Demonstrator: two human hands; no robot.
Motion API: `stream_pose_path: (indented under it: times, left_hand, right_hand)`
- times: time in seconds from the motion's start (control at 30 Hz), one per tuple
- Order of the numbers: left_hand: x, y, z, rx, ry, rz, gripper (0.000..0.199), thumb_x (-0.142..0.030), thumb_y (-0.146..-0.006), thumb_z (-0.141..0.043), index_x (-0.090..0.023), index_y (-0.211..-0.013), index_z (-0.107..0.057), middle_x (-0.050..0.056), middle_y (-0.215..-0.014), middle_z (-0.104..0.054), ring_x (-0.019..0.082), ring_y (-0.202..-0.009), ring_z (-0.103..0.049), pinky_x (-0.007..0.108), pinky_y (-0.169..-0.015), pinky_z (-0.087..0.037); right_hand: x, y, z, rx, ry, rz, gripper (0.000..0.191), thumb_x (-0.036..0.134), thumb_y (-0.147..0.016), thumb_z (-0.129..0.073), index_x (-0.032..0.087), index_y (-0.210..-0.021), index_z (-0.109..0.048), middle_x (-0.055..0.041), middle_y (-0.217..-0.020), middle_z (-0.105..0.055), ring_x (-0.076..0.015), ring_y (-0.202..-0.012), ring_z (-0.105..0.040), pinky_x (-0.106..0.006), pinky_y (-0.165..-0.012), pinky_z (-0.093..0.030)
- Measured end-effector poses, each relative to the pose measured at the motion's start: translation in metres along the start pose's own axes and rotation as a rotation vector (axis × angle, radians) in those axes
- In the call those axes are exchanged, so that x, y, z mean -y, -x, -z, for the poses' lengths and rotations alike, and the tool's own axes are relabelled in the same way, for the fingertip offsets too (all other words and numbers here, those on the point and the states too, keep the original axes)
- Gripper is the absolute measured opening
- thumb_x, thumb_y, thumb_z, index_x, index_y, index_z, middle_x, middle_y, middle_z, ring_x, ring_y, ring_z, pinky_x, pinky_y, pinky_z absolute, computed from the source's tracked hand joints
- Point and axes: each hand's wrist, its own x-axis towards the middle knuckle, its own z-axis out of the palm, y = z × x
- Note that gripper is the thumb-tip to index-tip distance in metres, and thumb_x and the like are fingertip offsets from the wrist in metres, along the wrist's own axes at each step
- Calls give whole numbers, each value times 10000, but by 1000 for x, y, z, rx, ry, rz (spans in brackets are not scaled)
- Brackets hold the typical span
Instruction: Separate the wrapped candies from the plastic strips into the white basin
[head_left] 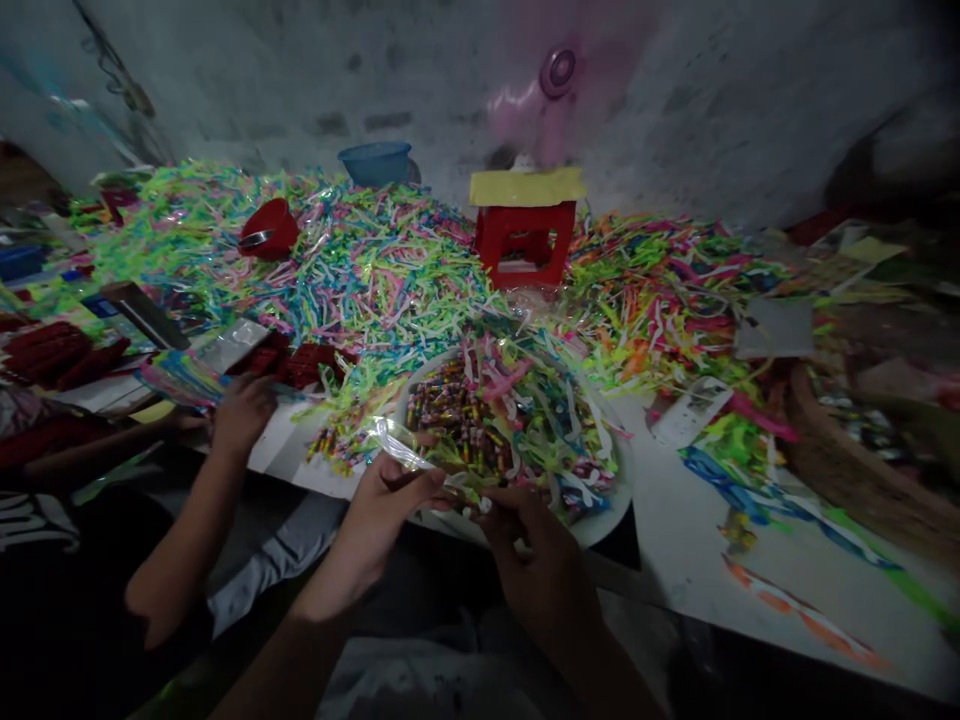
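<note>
My left hand is closed, with a shiny clear plastic strip sticking up out of its fingers. My right hand pinches close to it, at a small white tip whose kind I cannot make out. Both hands meet over the front rim of a wide white basin. Inside it, small striped rolls in wrappers lie on the left and centre. Colourful plastic strips fill its right side.
A co-worker's hand works at the left beside a bundle of strips. Behind lies a large heap of coloured strips, with a red bowl, a blue basin and a red stool. A pink fan stands behind.
</note>
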Motion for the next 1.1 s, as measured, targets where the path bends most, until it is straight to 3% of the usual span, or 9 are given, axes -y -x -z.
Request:
stream_pose_path:
  times: [0.1,0.2,0.47,0.63,0.9,1.1]
  left_hand:
    - [2,0,1,38,-31,17,334,-274,-622,-818,-173,-696,-508,-4,-708,-704,142,-587,-676,223,-536,-544]
    - [5,0,1,65,-44,40,317,-290,-642,-812,-166,-830,-589,3,-698,-709,154,-578,-681,228,-524,-544]
    - [7,-1,0,84,-27,29,380,-302,-642,-824,-158,-909,-595,-32,-615,-679,149,-564,-684,195,-507,-533]
    - [10,-1,0,85,-6,23,346,-295,-624,-836,-159,-807,-576,-61,-566,-646,132,-536,-672,185,-503,-535]
    - [13,-3,4,72,-39,55,340,-308,-611,-838,-161,-775,-579,-51,-552,-656,164,-598,-700,193,-519,-536]
    - [10,1,1,24,-71,79,474,-370,-541,-857,-183,-620,-429,-22,-549,-670,182,-580,-693,220,-502,-534]
  right_hand:
    - [-1,0,0,-3,26,15,105,217,-905,-518,210,-966,-603,-29,-817,-679,-148,-722,-651,-225,-649,-519]
    - [-4,0,0,12,35,51,110,203,-909,-506,203,-956,-607,-37,-813,-683,-156,-745,-657,-234,-665,-523]
    - [-11,1,2,-8,65,134,121,198,-909,-524,191,-978,-622,-46,-835,-697,-162,-758,-662,-255,-691,-534]
    - [-8,0,4,-18,56,123,114,196,-907,-534,175,-961,-632,-41,-800,-691,-147,-721,-657,-230,-659,-532]
    - [-7,4,6,2,209,227,185,192,-925,-514,141,-1033,-655,-80,-840,-729,-179,-745,-684,-282,-676,-548]
    - [-11,7,0,109,75,24,236,286,-918,-527,148,-978,-708,-72,-756,-720,-174,-669,-673,-253,-598,-530]
